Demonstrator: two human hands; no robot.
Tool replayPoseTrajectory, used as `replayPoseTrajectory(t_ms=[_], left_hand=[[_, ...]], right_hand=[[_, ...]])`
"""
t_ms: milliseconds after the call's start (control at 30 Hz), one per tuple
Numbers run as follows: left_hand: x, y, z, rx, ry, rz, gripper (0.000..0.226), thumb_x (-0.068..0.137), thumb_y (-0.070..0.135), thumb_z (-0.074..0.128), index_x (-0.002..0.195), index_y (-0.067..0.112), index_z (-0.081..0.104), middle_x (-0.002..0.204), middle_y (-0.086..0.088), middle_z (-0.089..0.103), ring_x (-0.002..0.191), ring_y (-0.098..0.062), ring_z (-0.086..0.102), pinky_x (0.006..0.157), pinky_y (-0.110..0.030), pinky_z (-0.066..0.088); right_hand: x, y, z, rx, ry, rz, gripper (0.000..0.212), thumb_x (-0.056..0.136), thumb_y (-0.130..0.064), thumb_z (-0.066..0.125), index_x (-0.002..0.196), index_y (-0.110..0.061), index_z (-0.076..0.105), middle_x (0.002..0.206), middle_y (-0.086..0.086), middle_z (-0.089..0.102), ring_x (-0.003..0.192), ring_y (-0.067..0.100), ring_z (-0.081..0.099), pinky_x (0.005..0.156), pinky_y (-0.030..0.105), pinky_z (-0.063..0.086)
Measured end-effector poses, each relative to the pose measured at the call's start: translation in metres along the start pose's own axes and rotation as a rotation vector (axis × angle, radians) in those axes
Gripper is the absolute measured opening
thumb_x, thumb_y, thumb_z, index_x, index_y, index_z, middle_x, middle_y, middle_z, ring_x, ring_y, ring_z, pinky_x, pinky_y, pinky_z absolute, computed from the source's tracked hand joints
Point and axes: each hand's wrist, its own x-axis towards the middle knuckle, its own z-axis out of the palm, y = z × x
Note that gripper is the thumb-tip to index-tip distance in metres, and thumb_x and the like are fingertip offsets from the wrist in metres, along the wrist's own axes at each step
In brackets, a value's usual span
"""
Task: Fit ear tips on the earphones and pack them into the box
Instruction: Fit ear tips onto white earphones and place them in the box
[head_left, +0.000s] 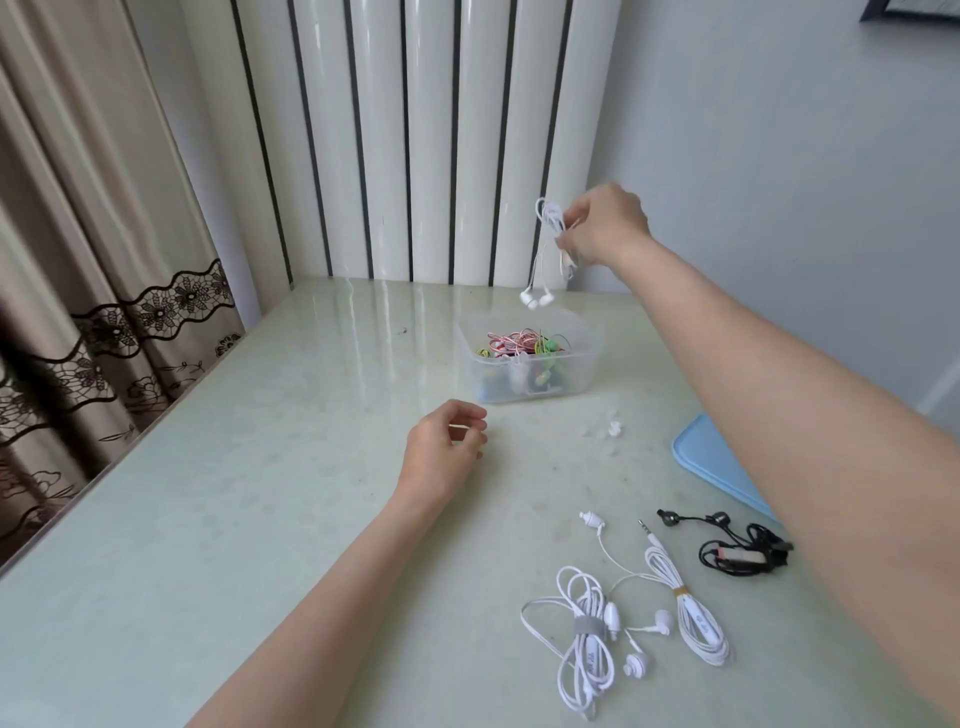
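1. While the right hand (605, 223) pinches a coiled white earphone set (551, 228) by its bundled cable, the two buds (536, 299) dangle straight below that grip, just above the back rim of the clear box (589, 358); held so, the set looks ready to be lowered in.
2. Under the grip, the box already holds a tangle of red, green and yellow earphones (522, 345).
3. Both hanging buds appear capped with white tips, though they are too small to tell for sure.
4. Nearer the person than the grip, the left hand (447, 447) rests on the table (260, 493), fingers loosely curled, grasping nothing.
5. Between box and left hand lie clear loose ear tips (612, 427).
6. Well below the grip, nearest the person, wait two white sets (587, 634) and a black set (737, 545), beside the blue lid (711, 462).
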Motion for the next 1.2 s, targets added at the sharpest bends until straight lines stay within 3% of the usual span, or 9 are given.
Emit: replayPoseTrajectory(t_ms=[167, 267, 367, 533, 700, 800, 900, 1067, 1200], left_hand=[[0.005, 0.005, -0.003, 0.018, -0.004, 0.011, 0.024, 0.085, -0.004, 0.043, 0.087, 0.014, 0.059, 0.082, -0.001, 0.061, 0.07, -0.01, 0.059, 0.057, -0.01, 0.049], [0.011, 0.009, -0.011, 0.044, 0.009, 0.028, 0.022, 0.086, -0.002, 0.044, 0.088, 0.015, 0.059, 0.081, -0.002, 0.062, 0.069, -0.007, 0.06, 0.061, -0.013, 0.05], [0.013, 0.011, -0.014, 0.067, -0.018, 0.041, 0.021, 0.086, 0.001, 0.047, 0.086, 0.017, 0.061, 0.08, -0.002, 0.063, 0.071, -0.011, 0.061, 0.069, -0.024, 0.052], [0.013, 0.015, -0.022, 0.15, -0.128, 0.085, 0.022, 0.087, 0.009, 0.055, 0.075, 0.026, 0.064, 0.08, 0.013, 0.064, 0.073, -0.009, 0.059, 0.071, -0.023, 0.047], [-0.009, 0.038, 0.002, 0.313, -0.419, 0.233, 0.013, 0.083, 0.014, 0.064, 0.094, 0.019, 0.068, 0.096, 0.002, 0.059, 0.084, -0.013, 0.054, 0.075, -0.022, 0.045], [-0.024, 0.046, 0.029, 0.634, -0.635, 0.366, 0.03, 0.082, 0.018, 0.065, 0.112, 0.019, 0.063, 0.112, -0.004, 0.052, 0.1, -0.017, 0.052, 0.08, -0.02, 0.041], [-0.035, 0.045, 0.037, 0.753, -0.6, 0.389, 0.018, 0.083, 0.024, 0.064, 0.099, 0.015, 0.068, 0.102, -0.004, 0.063, 0.095, -0.021, 0.06, 0.082, -0.028, 0.046], [-0.028, 0.06, 0.006, 0.257, -0.496, 0.13, 0.003, 0.081, 0.014, 0.068, 0.082, 0.011, 0.067, 0.071, 0.002, 0.067, 0.064, -0.009, 0.062, 0.069, -0.02, 0.05], [-0.02, 0.066, -0.009, -0.12, -0.341, -0.049, 0.007, 0.081, 0.006, 0.065, 0.083, 0.012, 0.067, 0.069, 0.001, 0.067, 0.061, -0.004, 0.061, 0.064, -0.012, 0.051]], right_hand=[[0.002, 0.011, 0.031, -0.062, -0.153, 0.032, 0.025, 0.08, -0.003, 0.062, 0.103, -0.012, 0.069, 0.106, 0.009, 0.065, 0.085, 0.027, 0.059, 0.085, 0.032, 0.05], [0.003, 0.02, 0.044, -0.014, -0.218, -0.022, 0.034, 0.085, 0.001, 0.049, 0.115, -0.011, 0.061, 0.103, 0.009, 0.058, 0.082, 0.02, 0.048, 0.085, 0.03, 0.048], [-0.01, 0.04, 0.036, 0.122, -0.183, -0.037, 0.028, 0.085, 0.003, 0.045, 0.1, -0.01, 0.065, 0.1, 0.016, 0.065, 0.071, 0.022, 0.053, 0.071, 0.028, 0.049], [-0.062, 0.065, 0.015, 0.041, -0.598, -0.131, 0.009, 0.082, -0.002, 0.059, 0.083, -0.004, 0.068, 0.076, 0.011, 0.066, 0.07, 0.02, 0.062, 0.059, 0.019, 0.052], [-0.105, 0.077, 0.002, -0.114, -0.927, -0.126, 0.011, 0.082, -0.008, 0.061, 0.073, -0.014, 0.065, 0.068, 0.0, 0.065, 0.06, 0.01, 0.061, 0.049, 0.014, 0.045], [-0.115, 0.088, 0.001, -0.178, -0.865, -0.1, 0.011, 0.082, -0.005, 0.057, 0.081, -0.011, 0.066, 0.066, -0.001, 0.063, 0.058, 0.008, 0.059, 0.048, 0.013, 0.044], [-0.116, 0.105, 0.0, -0.179, -0.693, -0.045, 0.024, 0.081, 0.005, 0.046, 0.086, -0.005, 0.067, 0.068, 0.005, 0.062, 0.059, 0.014, 0.059, 0.044, 0.01, 0.044], [-0.107, 0.126, -0.001, -0.155, -0.408, 0.003, 0.032, 0.079, 0.008, 0.042, 0.08, -0.01, 0.069, 0.083, 0.013, 0.063, 0.076, 0.024, 0.059, 0.076, 0.029, 0.051], [-0.102, 0.123, 0.011, -0.061, -0.291, 0.022, 0.027, 0.078, 0.008, 0.048, 0.082, -0.006, 0.071, 0.092, 0.02, 0.069, 0.076, 0.028, 0.06, 0.082, 0.034, 0.052]])
